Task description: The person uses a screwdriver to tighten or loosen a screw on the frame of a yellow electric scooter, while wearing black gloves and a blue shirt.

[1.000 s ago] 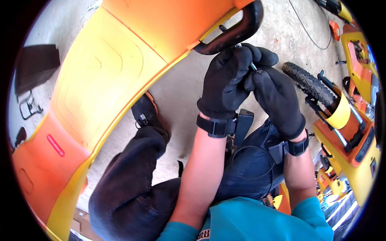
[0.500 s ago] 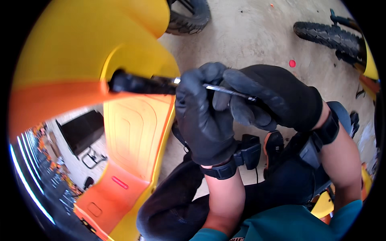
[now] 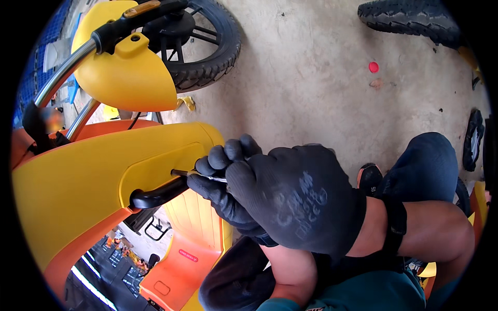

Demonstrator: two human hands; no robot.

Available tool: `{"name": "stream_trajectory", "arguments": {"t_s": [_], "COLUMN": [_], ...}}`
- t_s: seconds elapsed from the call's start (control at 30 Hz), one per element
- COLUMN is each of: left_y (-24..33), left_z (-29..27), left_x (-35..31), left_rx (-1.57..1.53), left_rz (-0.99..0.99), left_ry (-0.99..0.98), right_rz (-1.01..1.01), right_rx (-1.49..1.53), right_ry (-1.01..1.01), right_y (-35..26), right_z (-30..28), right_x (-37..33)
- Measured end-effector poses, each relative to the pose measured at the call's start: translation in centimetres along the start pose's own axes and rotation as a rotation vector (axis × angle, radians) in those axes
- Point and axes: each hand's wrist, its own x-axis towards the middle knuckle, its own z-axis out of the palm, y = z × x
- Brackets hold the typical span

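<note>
Both my hands wear black gloves and close together around a thin rod-shaped metal tool (image 3: 219, 180). Its dark end points left, close to the yellow body panel (image 3: 67, 181) of a vehicle, just above a curved black grab handle (image 3: 161, 197). My right hand (image 3: 306, 197), with pale handwriting on the back of its glove, lies over much of my left hand (image 3: 225, 207). Finger and thumb of the left pinch the tool near the panel. Most of the tool's length is hidden by the gloves, so I cannot tell its exact kind.
Above the panel are a yellow fender (image 3: 124, 78), a chrome tube (image 3: 65, 75) and a black-spoked wheel (image 3: 218, 57). An orange seat (image 3: 179, 259) lies below the handle. Another tire (image 3: 410, 18) stands at the upper right. A red cap (image 3: 373, 67) rests on the concrete floor.
Both hands have shifted left and down in the picture, toward the panel. The right hand now covers most of the left. The view has swung, bringing the fender and wheel in.
</note>
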Motion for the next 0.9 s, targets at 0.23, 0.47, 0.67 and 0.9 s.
{"name": "stream_trajectory", "arguments": {"t_s": [0.23,0.47,0.67,0.9], "left_y": [0.5,1.3,1.3,0.5], "left_z": [1.9,0.5,-0.9,-0.4], "left_x": [-0.6,-0.9,-0.9,-1.2], "left_rx": [0.275,0.150,0.050,0.038], "left_rz": [-0.013,-0.084,-0.070,-0.038], "left_ry": [0.355,0.220,0.034,0.118], "right_rz": [-0.096,-0.294,-0.033,0.165], "right_rx": [0.263,0.342,0.652,0.897], "right_ry": [0.126,-0.116,-0.310,-0.390], "right_y": [1.3,5.0,5.3,4.3], "right_z": [1.8,0.2,-1.8,-2.2], "right_x": [-0.3,-1.6,-3.3,-3.0]}}
